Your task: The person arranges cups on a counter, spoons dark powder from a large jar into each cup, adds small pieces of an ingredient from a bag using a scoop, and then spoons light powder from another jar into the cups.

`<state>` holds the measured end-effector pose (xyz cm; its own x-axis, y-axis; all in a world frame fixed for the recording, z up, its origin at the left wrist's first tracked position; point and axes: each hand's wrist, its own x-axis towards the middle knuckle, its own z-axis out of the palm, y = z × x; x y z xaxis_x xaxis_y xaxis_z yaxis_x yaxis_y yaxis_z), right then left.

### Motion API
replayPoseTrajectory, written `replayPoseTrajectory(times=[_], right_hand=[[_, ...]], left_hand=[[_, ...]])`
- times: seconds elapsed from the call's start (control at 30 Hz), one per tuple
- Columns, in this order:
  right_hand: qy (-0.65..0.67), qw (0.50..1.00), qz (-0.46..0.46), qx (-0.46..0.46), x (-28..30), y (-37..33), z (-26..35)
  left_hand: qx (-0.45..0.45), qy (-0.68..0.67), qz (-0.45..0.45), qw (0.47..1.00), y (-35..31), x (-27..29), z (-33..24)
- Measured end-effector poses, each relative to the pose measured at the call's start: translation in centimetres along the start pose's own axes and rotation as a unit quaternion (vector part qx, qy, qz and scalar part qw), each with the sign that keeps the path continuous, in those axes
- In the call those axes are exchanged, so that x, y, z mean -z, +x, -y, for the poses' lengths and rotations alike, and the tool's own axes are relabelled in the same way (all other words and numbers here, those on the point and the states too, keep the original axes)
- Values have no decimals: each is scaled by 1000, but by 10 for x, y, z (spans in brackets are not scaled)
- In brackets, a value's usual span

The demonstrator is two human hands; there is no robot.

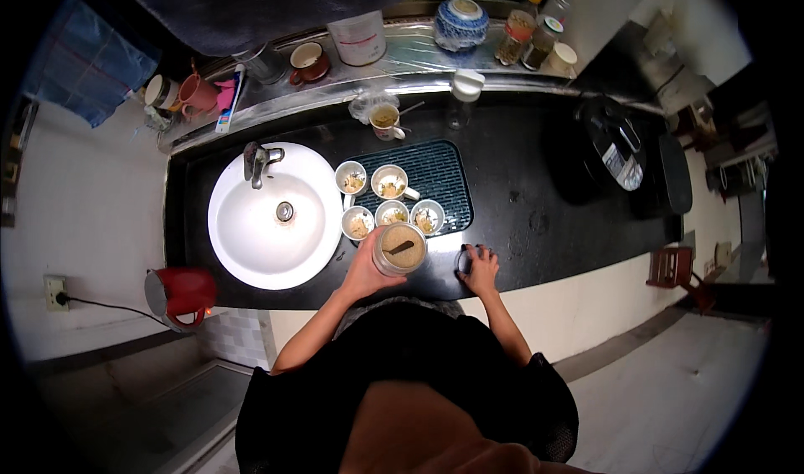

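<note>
My left hand [366, 271] is wrapped round a clear jar [402, 260] of beige powder, held at the counter's front edge. A dark spoon [402, 247] lies on the powder inside it. To the right, my right hand [481, 271] rests low at the counter, its fingers curved round a dark round lid [464, 261] that barely stands out from the black surface. Just beyond the jar, several white cups, among them a wide cup [389, 182] and a smaller cup [358, 222], hold bits of dry ingredients. Some of them stand on a dark green ribbed tray [448, 168].
A white basin [226, 239] with a faucet [258, 162] is on the left, near a red kettle [186, 296]. Behind the tray stand a filled cup [385, 121] and a white-lidded clear container [466, 89]. A black appliance [607, 143] occupies the right. Jars and bottles [517, 30] line the back ledge.
</note>
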<state>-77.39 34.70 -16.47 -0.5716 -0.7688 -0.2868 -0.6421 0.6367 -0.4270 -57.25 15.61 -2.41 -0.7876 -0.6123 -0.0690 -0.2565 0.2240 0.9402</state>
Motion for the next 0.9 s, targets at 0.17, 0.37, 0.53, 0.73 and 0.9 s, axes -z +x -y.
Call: replayPoseTrajectory(times=[0.17,0.37,0.53,0.73,0.9], right_hand=[[448,870,85,189,148,6,84],[197,844,203,455,181,12,131],[156,820,227,502,187,21,147],[156,882,88,436,176,65,174],[171,856,138,468,198,115,210]], left_hand=[[19,15,62,998,6,-5,-16],[-1,-84,212,974,23,-11,-25],[34,-178,347,920,30,3,-50],[-5,103,-84,991,51,0,-61],[14,49,-212,976,70,11,-66]])
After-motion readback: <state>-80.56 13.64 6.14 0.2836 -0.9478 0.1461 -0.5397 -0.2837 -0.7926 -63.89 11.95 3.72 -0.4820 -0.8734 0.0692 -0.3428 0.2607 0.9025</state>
